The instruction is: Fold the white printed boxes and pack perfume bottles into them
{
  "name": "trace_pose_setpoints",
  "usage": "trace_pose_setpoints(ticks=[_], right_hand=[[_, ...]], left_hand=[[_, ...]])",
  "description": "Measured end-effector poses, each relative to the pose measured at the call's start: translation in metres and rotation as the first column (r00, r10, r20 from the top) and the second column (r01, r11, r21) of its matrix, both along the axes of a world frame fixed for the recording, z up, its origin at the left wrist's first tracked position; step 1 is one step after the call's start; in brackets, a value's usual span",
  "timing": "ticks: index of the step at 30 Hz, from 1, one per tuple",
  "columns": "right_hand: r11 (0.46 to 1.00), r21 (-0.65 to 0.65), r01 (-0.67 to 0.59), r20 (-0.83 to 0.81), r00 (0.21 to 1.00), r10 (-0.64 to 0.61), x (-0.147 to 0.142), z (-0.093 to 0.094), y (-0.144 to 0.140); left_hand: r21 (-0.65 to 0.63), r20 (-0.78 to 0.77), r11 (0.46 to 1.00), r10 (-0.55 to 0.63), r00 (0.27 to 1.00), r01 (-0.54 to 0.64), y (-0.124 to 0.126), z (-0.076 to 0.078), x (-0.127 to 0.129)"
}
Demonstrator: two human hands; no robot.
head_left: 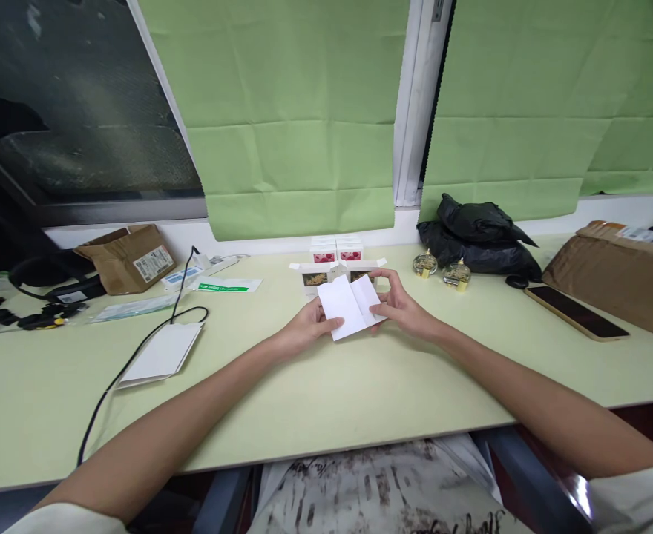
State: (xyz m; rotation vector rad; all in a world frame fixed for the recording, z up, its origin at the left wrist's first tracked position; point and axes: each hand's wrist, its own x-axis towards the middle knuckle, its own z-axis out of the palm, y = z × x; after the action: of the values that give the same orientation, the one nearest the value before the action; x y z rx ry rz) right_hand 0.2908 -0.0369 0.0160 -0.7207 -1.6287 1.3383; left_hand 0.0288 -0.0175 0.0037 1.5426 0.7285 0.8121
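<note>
A creased piece of white card (342, 305) is held up over the table between both my hands. My left hand (306, 326) pinches its left edge, thumb on top. On its right side, my right hand (407, 308) grips the narrower folded panel between thumb and fingers. Just behind the card stand two small boxes with dark printed fronts, the left box (314, 279) and the right box (360, 273), their white flaps raised. They are partly hidden by the card and my right hand. Farther back are small white-and-pink boxes (324, 250).
Two round glass bottles with gold parts, one (425, 264) beside another (457, 275), stand right of the boxes. Black plastic bags (479, 237), a phone (576, 313) and a cardboard parcel (619, 274) lie rightward. Folded white cards (162, 354), a black cable (120, 393) and a paper bag (129, 259) are left.
</note>
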Motion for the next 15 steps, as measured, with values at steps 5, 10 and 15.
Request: trace_pose_setpoints(ticks=[5,10,15], right_hand=[[0.984,-0.165,-0.064,0.011,0.998,0.067,0.005,-0.001,0.004],[0.887,-0.386,-0.256,-0.079,0.966,0.244,0.013,0.004,0.004],[0.829,-0.443,-0.342,-0.178,0.939,0.293,0.023,0.01,0.006]], left_hand=[[-0.001,-0.005,1.0,0.012,1.0,-0.012,-0.002,0.003,-0.002],[0.0,0.009,1.0,-0.001,1.0,0.001,-0.002,0.002,-0.002],[-0.051,0.054,0.999,-0.009,0.999,0.011,0.003,0.002,-0.002]])
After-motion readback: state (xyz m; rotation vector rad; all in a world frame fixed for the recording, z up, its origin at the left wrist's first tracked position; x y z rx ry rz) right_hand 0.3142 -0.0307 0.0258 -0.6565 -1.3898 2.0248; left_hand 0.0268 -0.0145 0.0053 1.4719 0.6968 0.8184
